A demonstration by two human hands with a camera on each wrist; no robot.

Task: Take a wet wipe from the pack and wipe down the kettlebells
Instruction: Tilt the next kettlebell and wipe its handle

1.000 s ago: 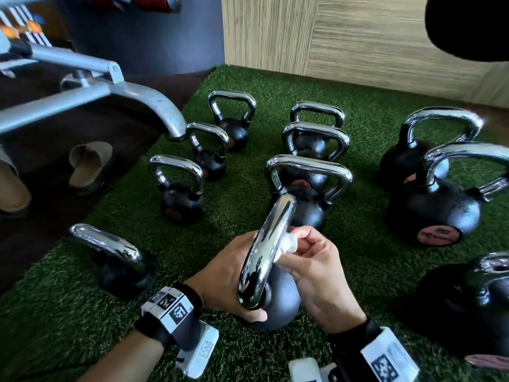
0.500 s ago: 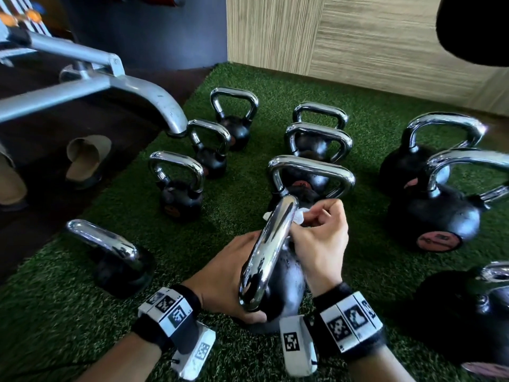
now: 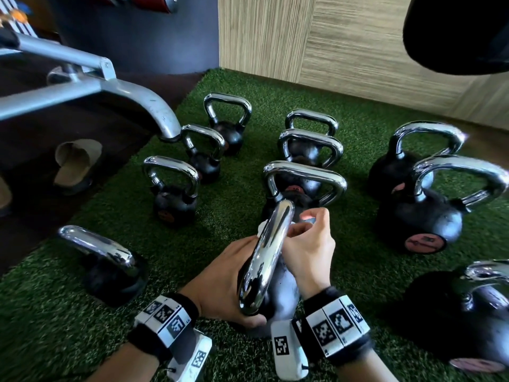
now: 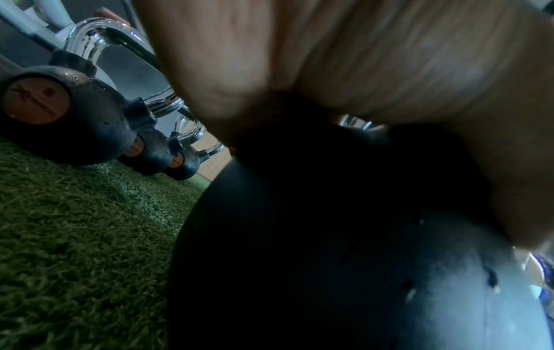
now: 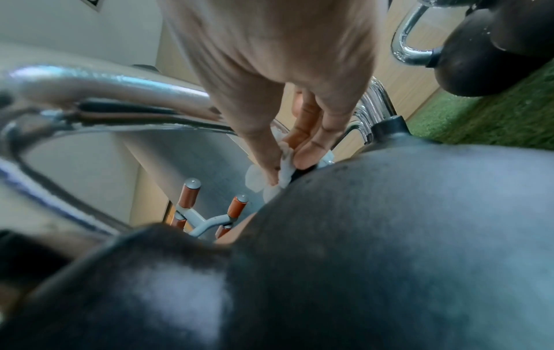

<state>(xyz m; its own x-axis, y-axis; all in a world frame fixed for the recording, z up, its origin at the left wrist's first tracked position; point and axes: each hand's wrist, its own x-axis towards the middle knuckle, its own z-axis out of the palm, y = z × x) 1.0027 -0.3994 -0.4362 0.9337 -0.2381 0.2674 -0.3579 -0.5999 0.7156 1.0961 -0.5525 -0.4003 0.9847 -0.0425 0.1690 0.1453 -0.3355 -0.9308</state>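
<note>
A black kettlebell with a chrome handle stands on the green turf right in front of me. My left hand cups the left side of its body, thumb curled under the near end of the handle. My right hand reaches under the far end of the handle and pinches a white wet wipe against the body beside the far handle post. A scrap of the wipe shows left of the handle. The left wrist view has only my palm and the dark body. The wipe pack is not in view.
Several more kettlebells stand around: one close behind, small ones at left, large ones at right. A grey bench frame and a slipper sit on the dark floor at left. A wooden wall runs behind.
My right hand has slid the wipe from the middle of the handle's right side forward to its far end, the wrist turning upward. The left hand and the kettlebell have stayed put.
</note>
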